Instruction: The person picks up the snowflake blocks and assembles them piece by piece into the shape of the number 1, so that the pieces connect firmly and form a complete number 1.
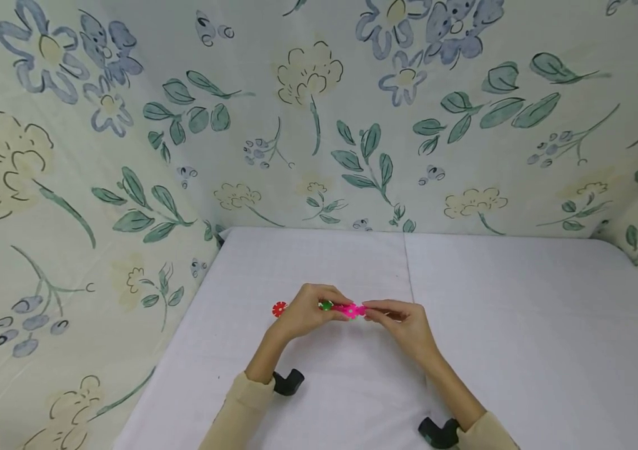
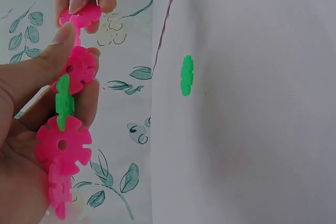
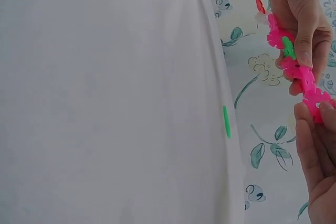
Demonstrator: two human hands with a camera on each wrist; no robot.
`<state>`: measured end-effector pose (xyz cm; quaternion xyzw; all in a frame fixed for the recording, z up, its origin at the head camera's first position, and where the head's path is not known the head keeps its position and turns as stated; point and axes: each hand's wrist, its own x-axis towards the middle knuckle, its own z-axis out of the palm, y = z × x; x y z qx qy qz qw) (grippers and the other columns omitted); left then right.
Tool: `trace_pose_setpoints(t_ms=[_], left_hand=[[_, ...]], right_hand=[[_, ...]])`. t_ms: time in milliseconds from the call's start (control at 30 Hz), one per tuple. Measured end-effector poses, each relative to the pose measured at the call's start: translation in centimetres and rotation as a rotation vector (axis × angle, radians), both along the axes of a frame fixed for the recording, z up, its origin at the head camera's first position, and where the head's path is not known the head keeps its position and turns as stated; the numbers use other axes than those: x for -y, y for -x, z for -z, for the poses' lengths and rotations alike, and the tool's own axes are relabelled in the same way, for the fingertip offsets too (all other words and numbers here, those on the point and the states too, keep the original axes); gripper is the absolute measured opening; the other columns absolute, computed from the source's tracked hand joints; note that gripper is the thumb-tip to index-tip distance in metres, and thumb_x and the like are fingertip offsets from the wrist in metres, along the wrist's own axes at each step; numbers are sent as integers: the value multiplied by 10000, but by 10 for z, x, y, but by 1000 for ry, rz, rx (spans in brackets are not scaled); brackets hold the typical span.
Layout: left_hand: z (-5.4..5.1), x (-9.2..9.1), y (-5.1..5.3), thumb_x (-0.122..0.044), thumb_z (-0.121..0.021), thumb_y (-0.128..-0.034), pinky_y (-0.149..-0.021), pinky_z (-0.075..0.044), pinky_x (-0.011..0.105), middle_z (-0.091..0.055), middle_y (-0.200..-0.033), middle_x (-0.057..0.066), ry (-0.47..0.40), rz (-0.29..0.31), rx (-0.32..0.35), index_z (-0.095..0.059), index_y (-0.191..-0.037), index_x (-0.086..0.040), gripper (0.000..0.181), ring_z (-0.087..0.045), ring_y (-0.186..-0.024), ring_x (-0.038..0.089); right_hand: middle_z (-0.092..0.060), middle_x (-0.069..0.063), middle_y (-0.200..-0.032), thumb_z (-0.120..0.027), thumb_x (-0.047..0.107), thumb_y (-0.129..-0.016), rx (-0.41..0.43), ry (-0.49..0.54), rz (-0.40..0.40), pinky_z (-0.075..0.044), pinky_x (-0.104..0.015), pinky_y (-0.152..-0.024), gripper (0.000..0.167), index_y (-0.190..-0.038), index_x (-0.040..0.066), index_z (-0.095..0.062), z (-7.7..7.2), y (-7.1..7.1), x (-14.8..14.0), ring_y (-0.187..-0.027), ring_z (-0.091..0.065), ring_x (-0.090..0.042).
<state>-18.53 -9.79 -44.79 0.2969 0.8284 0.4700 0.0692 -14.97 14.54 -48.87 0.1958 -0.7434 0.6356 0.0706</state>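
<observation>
A chain of notched, flower-shaped interlocking discs (image 2: 63,153), mostly pink with a green one (image 2: 64,103) among them, lies along my left hand (image 1: 303,312). The left thumb and fingers grip it near its right-hand end. My right hand (image 1: 405,322) pinches the pink disc (image 3: 316,103) at that end between thumb and fingertips. On the far side of the left hand a red disc (image 1: 279,309) sticks out; in the right wrist view a whitish disc (image 3: 261,18) shows beside it. The left hand hides part of the chain in the head view.
A loose green disc (image 2: 187,75) stands out against the white cloth (image 1: 521,350) in both wrist views; I cannot make it out in the head view. Floral fabric (image 1: 307,156) hangs behind and beside the table. Black wrist mounts (image 1: 289,382) sit by both sleeves.
</observation>
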Motion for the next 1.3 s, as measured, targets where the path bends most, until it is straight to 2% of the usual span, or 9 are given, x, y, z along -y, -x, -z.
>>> trace_pose_setpoints(t_ms=[133,233,667,1067,1300], left_hand=[[2,0,0,-105,-832,-874,-824,-572,238,-795,-1046,-27,-14,-9,3,-810,-1134,-110,261,-692,-966,100],[3,0,0,-103,-834,-870,-804,-572,243,-793,-1030,-29,-31,-21,-6,-815,-1122,-114,253,-689,-948,105],[3,-2,1,-59,-846,-841,-744,-567,253,-787,-954,52,-152,-15,19,-827,-1060,-69,221,-695,-882,120],[1,1,2,-32,-830,-851,-724,-566,260,-784,-963,68,-129,20,85,-825,-1054,-54,204,-692,-874,131],[4,0,3,-48,-831,-855,-760,-591,338,-791,-978,71,-122,47,93,-825,-1055,-58,201,-697,-874,113]], right_hand=[[-743,-298,-1124,-694,-43,-944,32,83,-87,-623,-283,-853,243,-1175,-110,-725,0,0,-2,-919,-796,-182],[-735,-310,-1126,-679,-54,-950,21,88,-109,-625,-288,-841,255,-1189,-136,-706,-1,0,-2,-929,-797,-181],[-731,-332,-1068,-671,-95,-937,-28,71,-112,-630,-289,-793,238,-1166,-142,-713,-3,3,-3,-905,-791,-112],[-746,-297,-1068,-679,-101,-927,11,20,-169,-628,-279,-802,247,-1168,-138,-714,-10,4,-5,-884,-798,-156],[-752,-291,-1041,-680,-94,-929,44,0,-136,-630,-263,-785,234,-1156,-137,-719,-9,1,-2,-862,-794,-126]])
